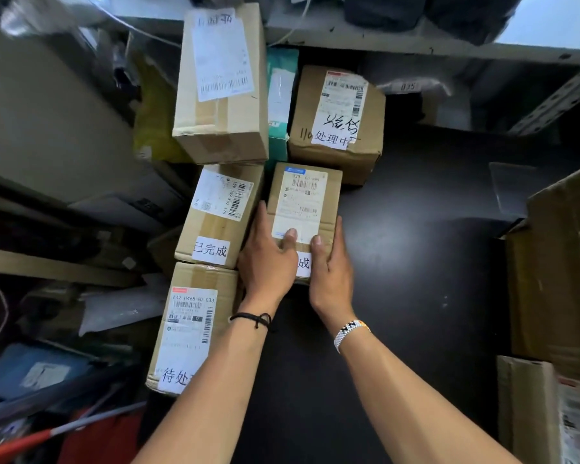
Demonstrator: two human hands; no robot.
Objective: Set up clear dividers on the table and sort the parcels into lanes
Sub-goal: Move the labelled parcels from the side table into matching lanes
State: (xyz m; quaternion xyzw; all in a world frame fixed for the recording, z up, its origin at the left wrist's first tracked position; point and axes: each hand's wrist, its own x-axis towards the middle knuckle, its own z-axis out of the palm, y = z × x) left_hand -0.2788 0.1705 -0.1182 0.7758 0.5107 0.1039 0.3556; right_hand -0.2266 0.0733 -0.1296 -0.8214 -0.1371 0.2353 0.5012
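Cardboard parcel (302,195) on table (416,269), L hand (268,262) + R hand (330,274) fingers (262,219) tight round it.

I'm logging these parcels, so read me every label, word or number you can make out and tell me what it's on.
"已完成": middle-left box.
"待处", then hidden: near-left box.
"642 H468 40 033": near-left box too.
"110 处理中": far-right box.
"成", rest covered: held box.
"035": shelf bag.
Other label print and handwriting: too small or blurred.
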